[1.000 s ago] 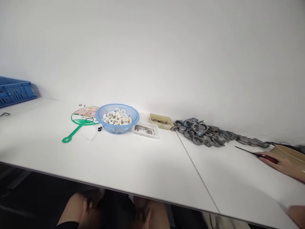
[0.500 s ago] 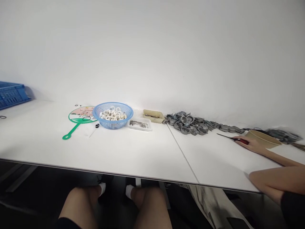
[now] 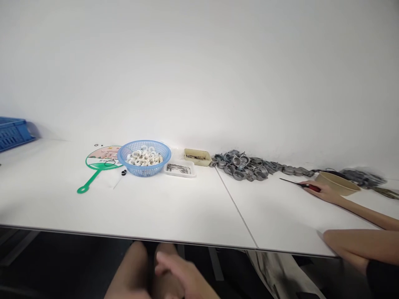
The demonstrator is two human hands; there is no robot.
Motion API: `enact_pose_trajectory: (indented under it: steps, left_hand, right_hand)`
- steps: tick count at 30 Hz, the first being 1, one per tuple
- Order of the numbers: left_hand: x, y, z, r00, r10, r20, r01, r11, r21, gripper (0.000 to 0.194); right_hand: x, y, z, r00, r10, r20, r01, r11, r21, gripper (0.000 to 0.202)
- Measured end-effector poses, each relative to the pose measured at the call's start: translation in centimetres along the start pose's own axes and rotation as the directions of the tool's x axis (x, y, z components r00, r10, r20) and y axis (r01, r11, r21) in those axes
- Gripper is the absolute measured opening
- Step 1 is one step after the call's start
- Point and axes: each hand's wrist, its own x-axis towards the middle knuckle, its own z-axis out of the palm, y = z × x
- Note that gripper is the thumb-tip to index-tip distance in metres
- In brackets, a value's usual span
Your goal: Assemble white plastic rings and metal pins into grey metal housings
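Observation:
Below the front edge of the table, my right hand [image 3: 182, 272] is raised over my legs, blurred, with its fingers partly smeared. At the bottom edge of the view a blurred patch of skin near my left leg looks like part of my left hand [image 3: 129, 294]; its fingers do not show. Neither hand touches the table [image 3: 174, 211]. On the table beyond them stand a blue plastic basket [image 3: 145, 171] of white ring-shaped parts and a white tray [image 3: 181, 174] of thin metal pieces.
A green-handled fan [image 3: 92, 180] lies left of the basket; a blue crate [image 3: 14, 135] stands far left. A beige tray [image 3: 198, 162] and a pile of grey metal parts [image 3: 241, 166] are along the wall. At right, another person's hand [image 3: 326, 193] holds a red-handled screwdriver [image 3: 313, 188] beside a beige container [image 3: 338, 185].
My right hand has come into view at the bottom, with what looks like part of my left. My legs have shifted closer together. The camera view has tilted up slightly.

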Motion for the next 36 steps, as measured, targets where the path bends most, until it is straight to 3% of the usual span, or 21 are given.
enact_pose_trajectory:
  steps: [2,4,5,8,10,13,16,20,26,36]
  left_hand:
    - [-0.8,2.7,-1.4,0.998,0.064,0.026,-0.062,0.996,-0.065,0.056]
    - [-0.5,6.0,-3.1,0.987,0.159,0.039,-0.151,0.977,-0.152,0.051]
    - [0.2,7.7,-3.8,0.963,0.261,0.072,-0.236,0.939,-0.251,0.045]
    - [4.0,11.8,-4.6,0.954,0.298,0.024,-0.263,0.873,-0.412,0.034]
    - [7.0,12.8,-3.9,0.964,0.265,-0.033,-0.257,0.887,-0.384,0.030]
    - [10.5,12.4,-2.1,0.957,0.240,-0.162,-0.280,0.909,-0.309,0.029]
    - [12.1,11.6,-0.8,0.943,0.251,-0.219,-0.302,0.921,-0.244,0.030]
    - [12.5,11.4,-0.6,0.943,0.295,-0.155,-0.319,0.933,-0.167,0.029]
    - [12.8,11.5,-1.0,0.958,0.271,-0.098,-0.286,0.933,-0.217,0.027]
    - [12.4,11.1,-1.0,0.956,0.276,-0.102,-0.293,0.923,-0.248,0.027]
  right_hand:
    - [2.6,-0.9,-1.3,0.998,-0.038,0.049,0.037,0.999,0.022,0.053]
    - [6.1,-0.7,-2.2,0.996,-0.009,0.087,0.005,0.999,0.039,0.037]
    - [7.9,-0.1,-2.3,0.996,0.035,0.083,-0.039,0.998,0.042,0.029]
    - [12.7,3.1,-2.0,0.972,0.233,0.042,-0.230,0.971,-0.069,0.017]
    - [15.0,5.7,-1.4,0.946,0.324,0.004,-0.318,0.931,-0.178,0.015]
    - [17.2,8.7,-0.6,0.921,0.383,-0.068,-0.387,0.885,-0.259,0.015]
    - [18.0,10.3,-0.2,0.909,0.403,-0.110,-0.417,0.863,-0.284,0.019]
    - [17.7,11.2,-0.4,0.919,0.387,-0.077,-0.393,0.880,-0.265,0.020]
    - [17.7,11.8,-0.7,0.912,0.409,-0.032,-0.405,0.887,-0.222,0.021]
    - [17.5,11.1,-0.5,0.903,0.423,-0.069,-0.427,0.873,-0.236,0.016]
